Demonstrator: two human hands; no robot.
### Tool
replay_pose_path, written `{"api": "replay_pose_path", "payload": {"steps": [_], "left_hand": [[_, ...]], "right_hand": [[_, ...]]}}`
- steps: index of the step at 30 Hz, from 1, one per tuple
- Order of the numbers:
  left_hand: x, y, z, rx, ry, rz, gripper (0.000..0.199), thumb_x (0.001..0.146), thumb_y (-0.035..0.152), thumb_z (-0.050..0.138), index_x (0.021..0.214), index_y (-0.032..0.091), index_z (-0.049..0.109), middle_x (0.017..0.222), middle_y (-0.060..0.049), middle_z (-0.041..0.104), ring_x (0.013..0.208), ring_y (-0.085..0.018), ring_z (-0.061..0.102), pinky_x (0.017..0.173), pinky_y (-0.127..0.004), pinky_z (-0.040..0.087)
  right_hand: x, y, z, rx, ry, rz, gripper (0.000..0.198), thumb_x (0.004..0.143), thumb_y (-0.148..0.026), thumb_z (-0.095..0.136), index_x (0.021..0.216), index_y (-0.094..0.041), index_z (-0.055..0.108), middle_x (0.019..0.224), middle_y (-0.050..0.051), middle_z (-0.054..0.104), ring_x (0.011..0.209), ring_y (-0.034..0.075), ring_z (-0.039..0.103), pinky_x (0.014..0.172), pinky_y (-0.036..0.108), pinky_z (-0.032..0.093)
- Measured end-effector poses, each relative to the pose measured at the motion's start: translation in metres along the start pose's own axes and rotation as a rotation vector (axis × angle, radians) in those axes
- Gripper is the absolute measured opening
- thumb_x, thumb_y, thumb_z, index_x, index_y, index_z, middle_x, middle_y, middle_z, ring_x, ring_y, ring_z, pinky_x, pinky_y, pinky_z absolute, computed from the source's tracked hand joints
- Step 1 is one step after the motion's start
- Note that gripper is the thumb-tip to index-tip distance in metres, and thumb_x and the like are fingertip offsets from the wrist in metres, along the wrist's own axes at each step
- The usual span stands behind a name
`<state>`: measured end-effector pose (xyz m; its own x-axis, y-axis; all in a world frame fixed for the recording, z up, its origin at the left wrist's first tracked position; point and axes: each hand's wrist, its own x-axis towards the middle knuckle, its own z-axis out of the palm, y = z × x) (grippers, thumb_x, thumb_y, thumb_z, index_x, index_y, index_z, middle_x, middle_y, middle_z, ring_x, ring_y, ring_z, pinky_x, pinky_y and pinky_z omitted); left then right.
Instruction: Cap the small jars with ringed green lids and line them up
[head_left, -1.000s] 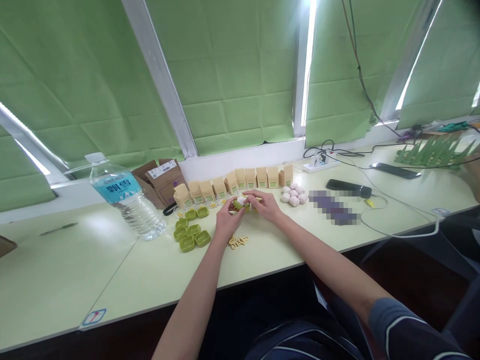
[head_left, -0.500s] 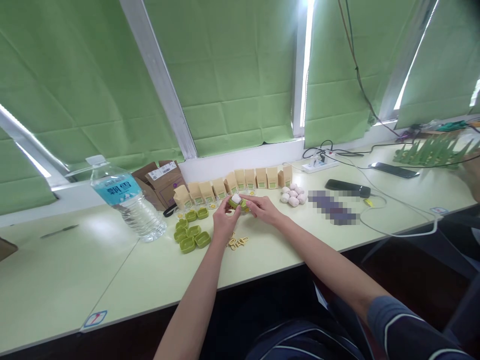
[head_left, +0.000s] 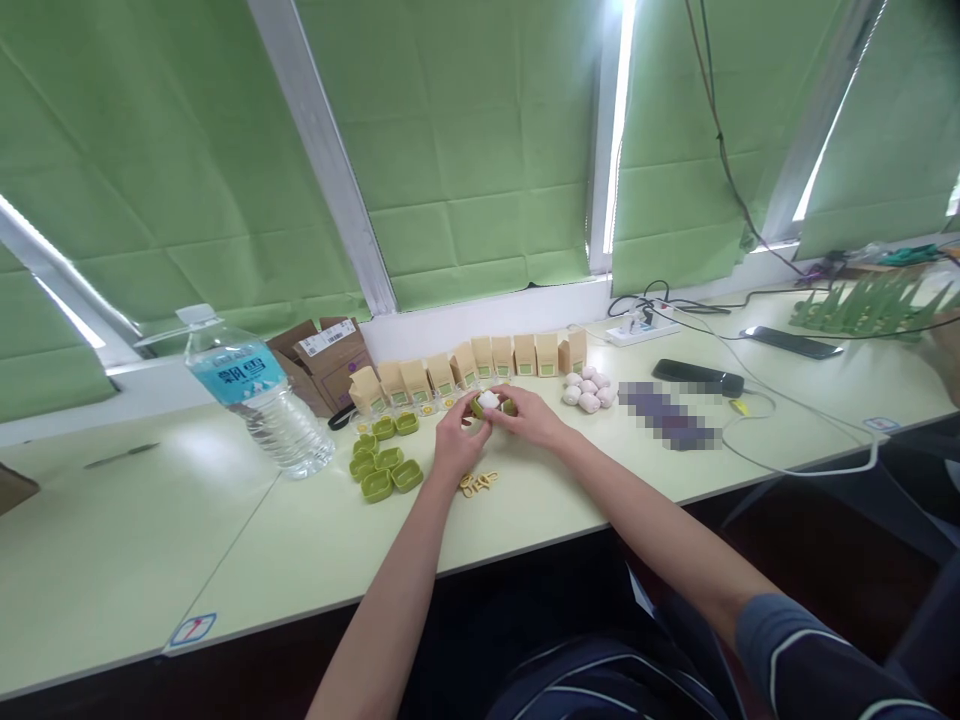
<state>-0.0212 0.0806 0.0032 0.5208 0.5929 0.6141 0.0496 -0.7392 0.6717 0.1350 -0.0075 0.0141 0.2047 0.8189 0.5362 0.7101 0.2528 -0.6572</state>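
Over the table, in front of the row of paper boxes, my left hand (head_left: 459, 440) grips a small green container (head_left: 478, 408) from its left side. A white rounded lump (head_left: 489, 400) sits in that container and shows at its top. My right hand (head_left: 531, 418) closes on the container from the right, its thumb against the white lump. To the left, several similar green containers (head_left: 377, 487) are grouped on the table. Several small yellow loop-shaped pieces (head_left: 478, 484) lie just below my hands. Pale pinkish-white lumps (head_left: 589, 398) are clustered to the right.
Small tan paper boxes (head_left: 525, 355) line the back, with clear pieces before them. A large water bottle (head_left: 259, 395) and a cardboard box (head_left: 326, 365) stand left. Phones (head_left: 697, 378), cables and a power strip (head_left: 641, 327) lie right. Another person's arm shows at the right edge.
My right hand has moved from pointing a finger at the white lump to wrapping round the container, thumb on the lump. The view has shifted slightly.
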Motion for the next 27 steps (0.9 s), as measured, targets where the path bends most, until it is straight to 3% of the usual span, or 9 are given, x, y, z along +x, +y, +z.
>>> {"api": "replay_pose_path", "payload": {"steps": [3,9,14,16,18,21,25,27], "left_hand": [[-0.001,0.002,0.001,0.027,-0.075,0.041,0.047,0.076,0.025,0.067,0.123,0.022,0.061,0.117,-0.007,0.068,0.093,-0.019,0.064,0.081,-0.032,0.051],[-0.002,0.010,-0.002,0.069,-0.206,0.020,0.052,0.078,0.023,0.064,0.130,0.023,0.053,0.110,-0.005,0.069,0.094,-0.018,0.065,0.080,-0.030,0.052],[0.014,0.009,-0.031,0.118,-0.338,0.014,0.050,0.083,0.031,0.063,0.131,0.025,0.052,0.110,-0.006,0.068,0.092,-0.018,0.066,0.081,-0.032,0.053],[0.024,0.001,-0.052,0.221,-0.279,-0.043,0.041,0.085,0.031,0.059,0.125,0.023,0.057,0.106,-0.007,0.069,0.088,-0.019,0.067,0.079,-0.033,0.054],[0.033,-0.012,-0.076,0.354,-0.134,-0.146,0.027,0.087,0.028,0.055,0.111,0.021,0.064,0.098,-0.007,0.071,0.086,-0.020,0.067,0.081,-0.036,0.053],[0.044,-0.039,-0.113,0.549,0.012,-0.227,0.024,0.087,0.019,0.051,0.106,0.020,0.066,0.100,-0.008,0.072,0.090,-0.022,0.067,0.091,-0.039,0.049],[0.049,-0.074,-0.150,0.763,0.015,-0.338,0.036,0.088,0.015,0.050,0.124,0.016,0.057,0.113,-0.015,0.069,0.105,-0.027,0.065,0.098,-0.045,0.045],[0.049,-0.087,-0.160,0.796,-0.009,-0.365,0.037,0.085,0.012,0.051,0.122,0.011,0.058,0.113,-0.020,0.067,0.111,-0.031,0.062,0.100,-0.049,0.043]], "right_hand": [[-0.003,-0.004,0.001,0.009,-0.060,0.000,0.040,0.086,-0.047,0.064,0.119,-0.024,0.063,0.098,0.003,0.070,0.077,0.016,0.063,0.069,0.027,0.048],[-0.005,-0.002,0.001,0.024,-0.054,0.028,0.039,0.085,-0.044,0.064,0.119,-0.024,0.064,0.095,0.003,0.071,0.076,0.017,0.064,0.068,0.027,0.048],[-0.004,0.003,0.003,0.027,-0.016,0.062,0.041,0.084,-0.049,0.064,0.116,-0.024,0.064,0.088,0.003,0.071,0.071,0.017,0.062,0.065,0.027,0.047],[-0.004,0.003,0.003,0.021,-0.006,0.063,0.041,0.084,-0.050,0.064,0.116,-0.024,0.065,0.088,0.003,0.070,0.070,0.016,0.061,0.064,0.028,0.047],[-0.004,0.002,0.003,0.015,-0.005,0.055,0.043,0.083,-0.050,0.064,0.117,-0.024,0.065,0.088,0.002,0.070,0.069,0.016,0.060,0.065,0.028,0.046],[-0.005,-0.001,0.002,0.024,-0.013,0.015,0.043,0.083,-0.049,0.065,0.118,-0.024,0.065,0.096,0.003,0.071,0.071,0.016,0.060,0.068,0.029,0.047],[-0.006,-0.005,0.002,0.040,-0.041,-0.034,0.043,0.082,-0.046,0.066,0.120,-0.024,0.064,0.115,0.005,0.069,0.080,0.018,0.062,0.075,0.030,0.047],[-0.006,-0.006,0.002,0.033,-0.060,-0.039,0.043,0.083,-0.045,0.066,0.120,-0.025,0.064,0.119,0.005,0.068,0.084,0.019,0.063,0.078,0.031,0.047]]}}
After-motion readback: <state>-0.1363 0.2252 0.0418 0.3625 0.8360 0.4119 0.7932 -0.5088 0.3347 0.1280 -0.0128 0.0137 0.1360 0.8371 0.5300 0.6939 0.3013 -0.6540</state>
